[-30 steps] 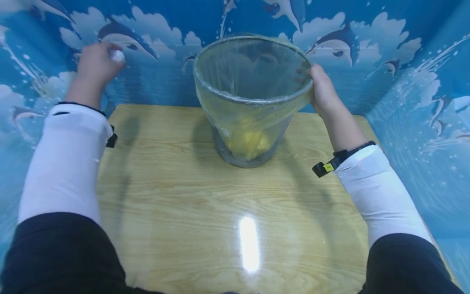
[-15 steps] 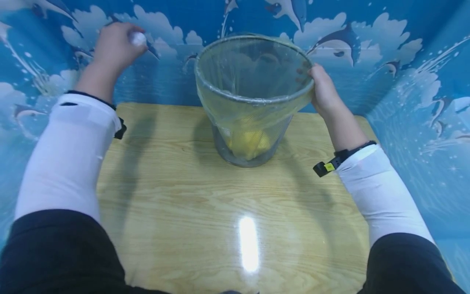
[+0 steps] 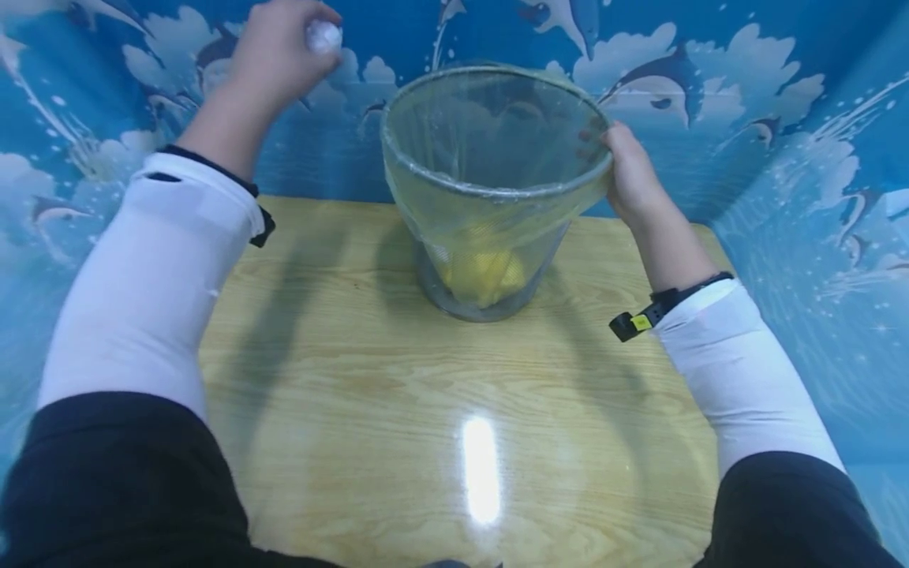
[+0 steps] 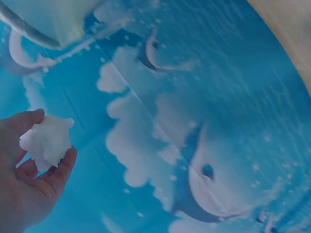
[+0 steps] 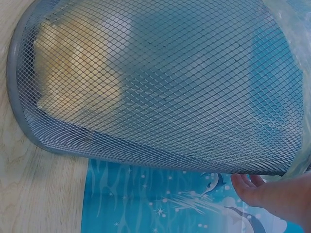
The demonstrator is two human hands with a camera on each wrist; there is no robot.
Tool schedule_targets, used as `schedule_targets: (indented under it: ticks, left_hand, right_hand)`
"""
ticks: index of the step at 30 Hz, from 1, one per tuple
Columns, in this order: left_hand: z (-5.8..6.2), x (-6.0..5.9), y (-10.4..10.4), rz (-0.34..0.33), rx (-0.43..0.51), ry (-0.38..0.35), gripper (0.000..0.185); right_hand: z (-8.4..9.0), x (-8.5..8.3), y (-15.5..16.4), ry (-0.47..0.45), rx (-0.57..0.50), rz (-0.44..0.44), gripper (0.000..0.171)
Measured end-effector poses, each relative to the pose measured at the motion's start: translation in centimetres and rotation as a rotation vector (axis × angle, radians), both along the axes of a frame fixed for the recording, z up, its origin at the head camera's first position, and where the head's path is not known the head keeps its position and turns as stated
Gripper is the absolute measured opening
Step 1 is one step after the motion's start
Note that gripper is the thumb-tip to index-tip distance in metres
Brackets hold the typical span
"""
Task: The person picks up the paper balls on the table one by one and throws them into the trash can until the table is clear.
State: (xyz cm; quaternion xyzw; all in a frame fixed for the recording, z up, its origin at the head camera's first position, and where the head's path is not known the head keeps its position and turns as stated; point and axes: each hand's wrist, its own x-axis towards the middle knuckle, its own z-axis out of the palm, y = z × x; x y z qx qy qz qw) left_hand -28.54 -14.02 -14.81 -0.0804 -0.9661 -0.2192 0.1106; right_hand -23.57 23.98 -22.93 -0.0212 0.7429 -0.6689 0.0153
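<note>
The mesh wastebasket (image 3: 490, 189) stands at the back of the worktop (image 3: 398, 410), a paper wad (image 3: 323, 35) up to its left.

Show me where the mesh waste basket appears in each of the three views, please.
Head: the mesh waste basket stands at top centre on the wooden table; the right hand grips its rim.
Left wrist: only a piece of its rim shows, top left corner.
Right wrist: its mesh wall fills most of the picture.
Shared landmark: the blue dolphin backdrop.
</note>
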Motion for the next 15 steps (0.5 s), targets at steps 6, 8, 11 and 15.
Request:
schedule_targets:
  ticks: [6, 8, 11, 15]
  left_hand:
    - [0.5, 0.6, 2.2, -0.088, -0.02, 0.064, 0.048]
    - [0.7, 0.9, 3.0, -0.122, -0.022, 0.093, 0.046]
    - [1.1, 1.3, 4.4, -0.169, -0.026, 0.126, 0.044]
    - [1.4, 1.6, 6.0, -0.219, -0.057, 0.135, 0.044]
  right_hand:
    - [0.0, -0.1, -0.1, 0.013, 0.017, 0.005, 0.053]
    - [-0.1, -0.1, -0.1, 0.019, 0.012, 0.007, 0.053]
    - [-0.1, -0.1, 0.0, 0.024, 0.004, 0.002, 0.053]
    - [-0.2, -0.1, 0.1, 0.028, -0.01, -0.001, 0.053]
